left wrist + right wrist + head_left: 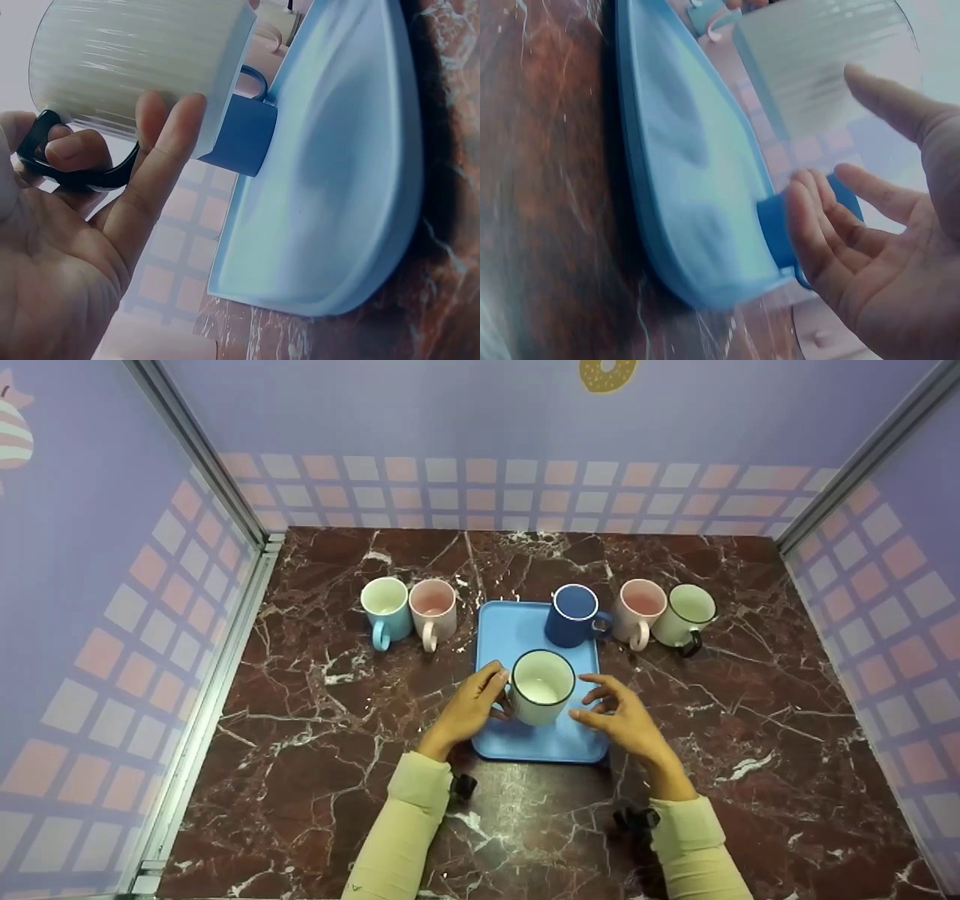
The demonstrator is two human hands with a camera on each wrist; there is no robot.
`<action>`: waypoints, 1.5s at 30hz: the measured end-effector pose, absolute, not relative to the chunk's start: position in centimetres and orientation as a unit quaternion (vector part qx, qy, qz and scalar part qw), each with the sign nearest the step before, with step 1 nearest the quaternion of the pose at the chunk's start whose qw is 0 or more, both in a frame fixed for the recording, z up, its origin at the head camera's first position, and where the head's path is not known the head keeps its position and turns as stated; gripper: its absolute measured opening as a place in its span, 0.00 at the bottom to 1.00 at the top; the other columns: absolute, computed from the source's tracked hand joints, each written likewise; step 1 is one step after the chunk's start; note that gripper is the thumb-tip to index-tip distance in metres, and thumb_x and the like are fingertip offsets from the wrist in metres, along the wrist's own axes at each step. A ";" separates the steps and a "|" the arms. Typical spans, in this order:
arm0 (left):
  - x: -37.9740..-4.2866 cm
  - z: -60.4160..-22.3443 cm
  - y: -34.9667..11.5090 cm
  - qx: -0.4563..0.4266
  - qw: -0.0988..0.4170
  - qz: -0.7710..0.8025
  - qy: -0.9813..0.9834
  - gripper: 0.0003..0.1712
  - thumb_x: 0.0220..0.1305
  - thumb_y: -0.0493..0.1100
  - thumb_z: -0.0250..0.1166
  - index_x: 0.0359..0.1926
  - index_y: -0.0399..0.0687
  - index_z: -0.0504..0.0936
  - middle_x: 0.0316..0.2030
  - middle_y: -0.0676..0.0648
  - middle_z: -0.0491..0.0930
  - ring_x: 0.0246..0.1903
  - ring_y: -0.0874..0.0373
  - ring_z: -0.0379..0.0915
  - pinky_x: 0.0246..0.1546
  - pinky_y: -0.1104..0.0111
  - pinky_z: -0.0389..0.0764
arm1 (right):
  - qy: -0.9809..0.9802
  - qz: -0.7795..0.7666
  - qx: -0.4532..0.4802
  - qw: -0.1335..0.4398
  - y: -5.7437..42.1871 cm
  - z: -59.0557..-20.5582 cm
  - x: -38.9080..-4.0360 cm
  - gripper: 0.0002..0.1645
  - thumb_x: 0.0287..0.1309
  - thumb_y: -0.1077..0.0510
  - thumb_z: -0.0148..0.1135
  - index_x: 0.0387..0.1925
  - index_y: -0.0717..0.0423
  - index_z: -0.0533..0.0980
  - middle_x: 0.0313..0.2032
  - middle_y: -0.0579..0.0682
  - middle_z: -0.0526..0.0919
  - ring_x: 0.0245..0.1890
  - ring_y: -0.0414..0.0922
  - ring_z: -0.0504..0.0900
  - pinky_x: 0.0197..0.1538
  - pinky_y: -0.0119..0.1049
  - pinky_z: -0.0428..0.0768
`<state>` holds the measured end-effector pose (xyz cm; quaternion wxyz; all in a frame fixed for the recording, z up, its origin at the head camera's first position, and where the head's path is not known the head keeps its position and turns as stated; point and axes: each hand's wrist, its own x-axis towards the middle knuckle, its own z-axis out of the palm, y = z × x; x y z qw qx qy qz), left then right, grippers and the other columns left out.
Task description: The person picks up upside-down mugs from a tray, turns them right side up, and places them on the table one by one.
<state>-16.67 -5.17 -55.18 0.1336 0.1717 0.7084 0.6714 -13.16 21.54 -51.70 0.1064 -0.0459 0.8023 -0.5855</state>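
Note:
A white mug [538, 706] with a dark rim is held above the blue tray [499, 641]. My left hand [472, 703] grips it by its black handle [82, 178], with fingers curled through the loop and others against the mug's lower side. On the mug's other side, my right hand [619, 718] hangs with fingers apart and loosely bent, holding nothing. In the right wrist view a gap shows between most of its fingers and the mug wall. A dark blue mug [568, 628] stands upright on the tray's far right corner, its handle pointing right.
Left of the tray stand a light blue mug [396, 624] and a pink mug [444, 622], side by side. To the right are another pink mug [628, 619] and a white mug with a black handle [670, 628]. Patterned walls [480, 487] enclose the marbled table [315, 742].

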 end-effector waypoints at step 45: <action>-14.8 -54.8 -7.9 0.121 0.127 0.731 0.660 0.20 0.77 0.45 0.44 0.37 0.27 0.62 0.27 0.38 0.60 0.37 0.27 0.75 0.36 0.38 0.80 | 0.856 -0.511 -0.006 0.079 25.1 -58.8 -14.2 0.35 0.57 0.70 0.61 0.67 0.65 0.64 0.32 0.54 0.72 0.29 0.42 0.69 0.30 0.27 0.70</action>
